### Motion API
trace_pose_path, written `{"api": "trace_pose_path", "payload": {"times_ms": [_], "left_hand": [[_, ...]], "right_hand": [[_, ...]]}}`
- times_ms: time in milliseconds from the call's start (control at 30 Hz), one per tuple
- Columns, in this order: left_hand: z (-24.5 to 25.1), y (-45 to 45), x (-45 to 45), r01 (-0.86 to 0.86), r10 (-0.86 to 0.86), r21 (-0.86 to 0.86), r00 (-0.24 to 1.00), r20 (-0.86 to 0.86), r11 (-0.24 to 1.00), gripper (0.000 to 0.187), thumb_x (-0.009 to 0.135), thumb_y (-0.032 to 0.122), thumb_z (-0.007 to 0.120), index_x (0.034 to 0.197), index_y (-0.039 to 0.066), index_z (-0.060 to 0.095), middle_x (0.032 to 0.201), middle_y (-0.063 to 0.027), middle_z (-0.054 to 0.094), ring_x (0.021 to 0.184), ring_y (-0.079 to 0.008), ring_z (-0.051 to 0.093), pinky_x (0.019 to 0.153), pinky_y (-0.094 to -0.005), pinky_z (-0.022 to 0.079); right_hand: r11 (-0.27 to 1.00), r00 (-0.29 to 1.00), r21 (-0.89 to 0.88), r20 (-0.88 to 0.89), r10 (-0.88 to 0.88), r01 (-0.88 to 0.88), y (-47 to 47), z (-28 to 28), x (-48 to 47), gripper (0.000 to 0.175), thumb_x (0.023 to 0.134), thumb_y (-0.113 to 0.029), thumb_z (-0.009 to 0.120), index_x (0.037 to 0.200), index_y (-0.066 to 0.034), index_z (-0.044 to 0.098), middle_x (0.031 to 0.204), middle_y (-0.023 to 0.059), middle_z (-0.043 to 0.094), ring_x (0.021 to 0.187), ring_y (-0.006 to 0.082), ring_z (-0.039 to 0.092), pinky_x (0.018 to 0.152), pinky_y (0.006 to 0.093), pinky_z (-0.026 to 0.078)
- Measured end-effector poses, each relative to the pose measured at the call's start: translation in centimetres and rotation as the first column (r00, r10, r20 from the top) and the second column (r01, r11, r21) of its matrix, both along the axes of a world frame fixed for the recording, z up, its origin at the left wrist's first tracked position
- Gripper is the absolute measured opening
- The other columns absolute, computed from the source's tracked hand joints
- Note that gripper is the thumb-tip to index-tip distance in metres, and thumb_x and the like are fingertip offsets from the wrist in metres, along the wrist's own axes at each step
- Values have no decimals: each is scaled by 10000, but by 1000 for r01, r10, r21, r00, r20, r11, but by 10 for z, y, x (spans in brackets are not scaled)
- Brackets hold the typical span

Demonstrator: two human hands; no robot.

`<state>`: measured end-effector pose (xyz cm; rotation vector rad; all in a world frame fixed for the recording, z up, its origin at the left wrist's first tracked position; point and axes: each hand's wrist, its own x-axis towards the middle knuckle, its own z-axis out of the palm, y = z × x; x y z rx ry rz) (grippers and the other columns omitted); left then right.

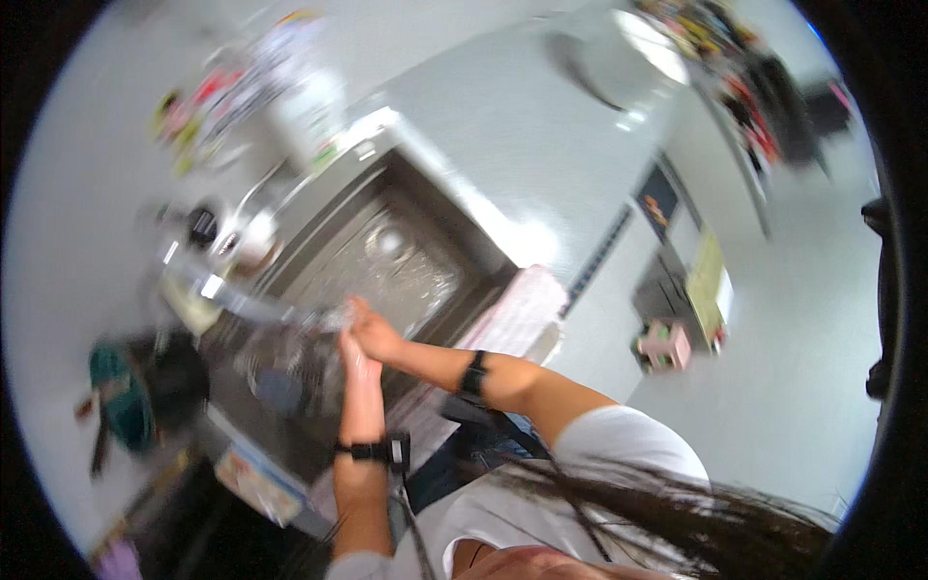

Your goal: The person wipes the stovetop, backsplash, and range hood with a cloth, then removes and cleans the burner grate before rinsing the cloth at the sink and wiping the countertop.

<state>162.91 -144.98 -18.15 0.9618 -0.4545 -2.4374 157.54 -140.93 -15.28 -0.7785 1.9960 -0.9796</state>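
Observation:
My left hand (357,355) and my right hand (375,335) are pressed together, wet, at the spout end of a metal faucet (239,301) over a stainless-steel sink (428,217). Water seems to run at the fingertips, and the basin floor glistens around the drain (391,244). Neither hand visibly holds an object; motion blur hides the finger detail. Black straps with small devices sit on both forearms. A pink and white cloth (515,308) lies over the sink's near edge.
A green and dark pot or bin (127,395) stands left of the sink. Behind the faucet are a white cup-like container (257,243) and blurred bottles. A pale countertop (507,130) extends beyond the basin. A small pink stool-like object (663,344) is at right.

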Motion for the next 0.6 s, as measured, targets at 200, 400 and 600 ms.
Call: {"api": "trace_pose_path", "payload": {"times_ms": [200, 400, 600], "left_hand": [[15, -17, -2, 141, -153, -66, 790, -593, 988, 556, 946, 362, 319, 1423, 74, 325, 1448, -97, 364, 1314, -218, 366, 1090, -348, 284], [18, -17, -6, 136, -133, 78, 990, -42, 988, 459, 965, 328, 336, 1369, 115, 385, 1350, -69, 458, 1223, -204, 449, 1038, -368, 340], [7, -18, -4, 194, -194, 0, 981, -4, 981, 534, 936, 440, 337, 1420, 217, 308, 1422, -91, 367, 1293, -241, 373, 1076, -461, 270]], "right_hand": [[977, 958, -29, 191, 213, -211, -9, -6, 9, 484, 966, -270, 300, 1398, -55, 343, 1440, 240, 307, 1383, 391, 164, 1138, 441, 134], [992, 981, -91, -164, -103, 89, -8, -16, 1, 461, 940, -277, 382, 1370, -112, 398, 1402, 232, 365, 1310, 385, 337, 1072, 460, 299], [990, 966, -126, -257, 32, -66, -26, -52, 7, 383, 897, -226, 416, 1221, -67, 544, 1209, 216, 549, 1146, 382, 489, 997, 479, 355]]}}
